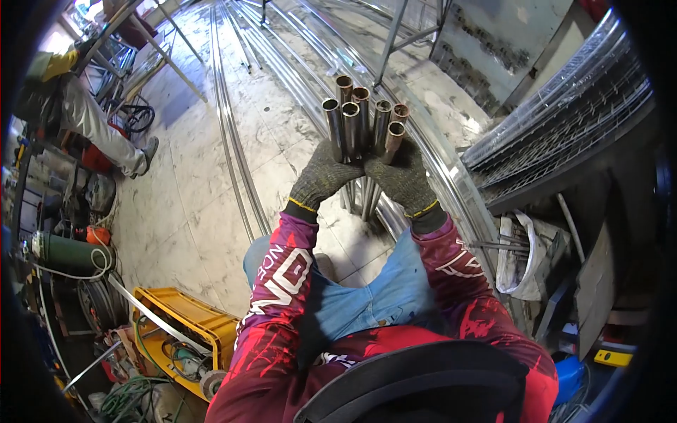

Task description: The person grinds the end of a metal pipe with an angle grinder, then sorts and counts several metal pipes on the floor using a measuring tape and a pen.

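Several short metal tubes [354,127] stand upright in a bundle in front of me, their open ends facing up and some rims brownish. My left hand [326,176], in a dark grey knitted glove, wraps the bundle from the left. From the right, my right hand [403,178], gloved the same way, closes round the tubes too. The two hands meet at the middle of the bundle. Below them the lower tube ends [368,197] show. Most of the fingers are hidden behind the tubes.
Long metal bars [233,155] lie along the tiled floor. A yellow crate [187,299] with a grinder stands at lower left, near a green gas cylinder [67,254]. Wire mesh panels [557,120] and a white sack [522,257] are at right. Another person [99,116] stands upper left.
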Tool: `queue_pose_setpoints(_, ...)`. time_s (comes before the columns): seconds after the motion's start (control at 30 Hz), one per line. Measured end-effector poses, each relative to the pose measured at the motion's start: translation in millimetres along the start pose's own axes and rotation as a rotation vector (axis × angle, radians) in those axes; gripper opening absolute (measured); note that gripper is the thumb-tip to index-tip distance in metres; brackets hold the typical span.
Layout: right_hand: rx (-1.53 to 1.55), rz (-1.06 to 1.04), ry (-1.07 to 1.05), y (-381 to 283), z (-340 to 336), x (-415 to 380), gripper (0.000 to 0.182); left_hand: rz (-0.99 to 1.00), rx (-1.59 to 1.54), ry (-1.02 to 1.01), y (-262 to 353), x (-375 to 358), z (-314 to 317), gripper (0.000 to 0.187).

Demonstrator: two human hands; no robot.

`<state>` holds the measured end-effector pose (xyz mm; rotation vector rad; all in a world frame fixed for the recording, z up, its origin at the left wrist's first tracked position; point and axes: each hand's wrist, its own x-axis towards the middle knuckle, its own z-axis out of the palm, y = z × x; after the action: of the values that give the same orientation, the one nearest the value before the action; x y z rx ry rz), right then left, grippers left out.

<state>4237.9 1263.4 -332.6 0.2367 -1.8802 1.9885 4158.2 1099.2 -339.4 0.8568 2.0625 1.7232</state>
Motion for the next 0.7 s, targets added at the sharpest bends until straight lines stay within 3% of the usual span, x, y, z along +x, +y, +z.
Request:
queue_pose_setpoints(0.13,-0.238,-0.023,-0.087,-4.5,-0.5,4.6,0.038,0.083,-0.038,0.022,-3.4,-0.8,0.1,0.054)
queue_pose_setpoints(0.2,-0.428,-0.058,-0.028,-4.5,2.8,5.3,0.035,0.103,-0.039,0.031,-5.8,0.0,-1.9,0.054)
queue_pose_setpoints(0.4,-0.078,0.061,-0.042,-9.3,3.6,9.1,0.033,0.086,-0.055,-0.017,-15.5,3.6,-2.4,0.057)
queue_pose_setpoints(0.63,-0.057,0.082,-0.008,-12.2,7.7,8.6,0.033,0.154,0.049,-0.006,-7.8,3.5,-1.4,0.054)
queue_pose_setpoints(0.7,-0.174,0.081,-0.006,-15.6,9.0,7.2,0.032,0.161,0.062,-0.001,-2.1,1.4,0.8,0.052)
